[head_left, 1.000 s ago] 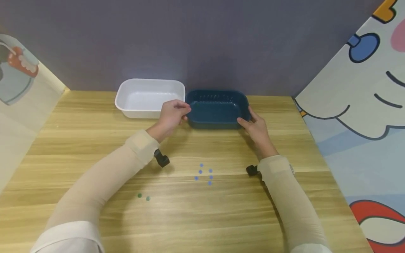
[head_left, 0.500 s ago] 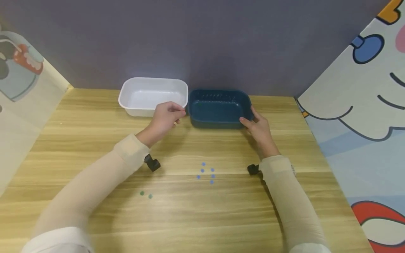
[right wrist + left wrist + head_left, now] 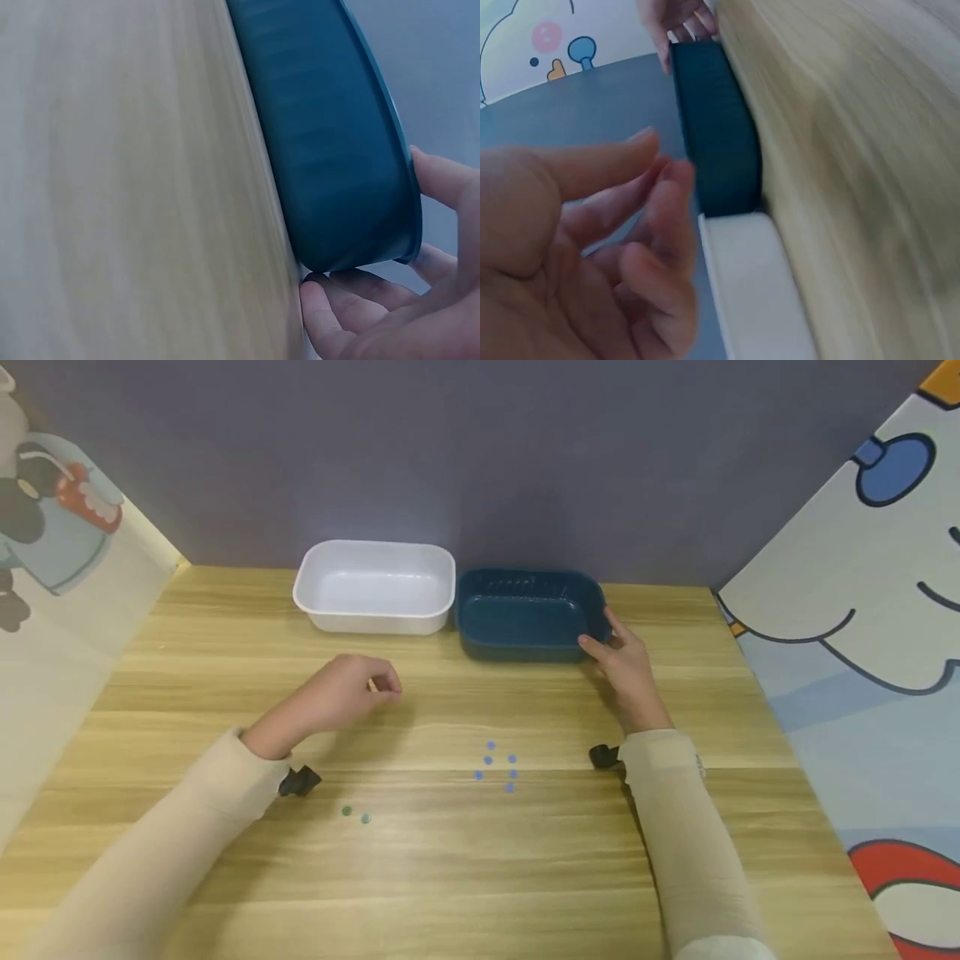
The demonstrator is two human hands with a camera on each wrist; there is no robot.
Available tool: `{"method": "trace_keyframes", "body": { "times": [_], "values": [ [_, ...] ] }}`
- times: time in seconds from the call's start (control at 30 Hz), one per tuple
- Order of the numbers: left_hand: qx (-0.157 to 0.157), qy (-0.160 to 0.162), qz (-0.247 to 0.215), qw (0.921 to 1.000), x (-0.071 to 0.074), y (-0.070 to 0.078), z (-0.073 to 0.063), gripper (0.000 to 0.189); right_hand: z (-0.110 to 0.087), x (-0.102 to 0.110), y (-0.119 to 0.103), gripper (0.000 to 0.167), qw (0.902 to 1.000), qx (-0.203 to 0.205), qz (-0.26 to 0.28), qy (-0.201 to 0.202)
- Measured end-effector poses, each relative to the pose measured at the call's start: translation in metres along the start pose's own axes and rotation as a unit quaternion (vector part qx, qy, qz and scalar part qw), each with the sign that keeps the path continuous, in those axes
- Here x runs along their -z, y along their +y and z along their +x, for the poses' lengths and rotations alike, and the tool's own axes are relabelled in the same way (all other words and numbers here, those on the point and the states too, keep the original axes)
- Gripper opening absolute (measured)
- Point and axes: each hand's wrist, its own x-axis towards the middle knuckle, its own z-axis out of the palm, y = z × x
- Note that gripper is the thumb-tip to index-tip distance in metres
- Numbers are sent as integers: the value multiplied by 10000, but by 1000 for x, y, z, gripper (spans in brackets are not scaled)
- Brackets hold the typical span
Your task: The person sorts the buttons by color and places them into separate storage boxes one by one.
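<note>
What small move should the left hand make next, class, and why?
Probably lower the left hand toward the two green pieces: it appears to hold nothing, they lie on the table, and the right hand holds the dark tub at its end.

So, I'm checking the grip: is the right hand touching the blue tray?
Touching: the right wrist view shows the right hand meeting the blue tray, fingers against its end.
</note>
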Motion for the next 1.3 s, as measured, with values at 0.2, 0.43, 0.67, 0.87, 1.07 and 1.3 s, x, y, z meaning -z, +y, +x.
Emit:
{"method": "trace_keyframes", "body": {
  "times": [0.2,0.43,0.67,0.87,1.07,1.3],
  "values": [
    [-311,-817,898,9921,-1,-5,-31,6,0,2,0,85,9998,-213,-9,-31],
    [-297,-1655,947,9812,-17,-10,-58,16,4,2,-6,85,9998,-173,133,-39],
    [-367,-1532,1334,9785,-36,-10,-75,27,2,2,-7,86,9996,-257,137,-13],
    [-677,-1146,1577,9785,-44,-9,-83,34,1,1,-5,87,9995,-285,131,-64],
    [-889,-753,1657,9793,-49,-11,-89,38,1,-1,-6,85,9989,-348,293,-72],
    [-934,-675,1585,9806,-51,-9,-90,40,-1,0,-4,83,9985,-390,380,8]
  ]
}}
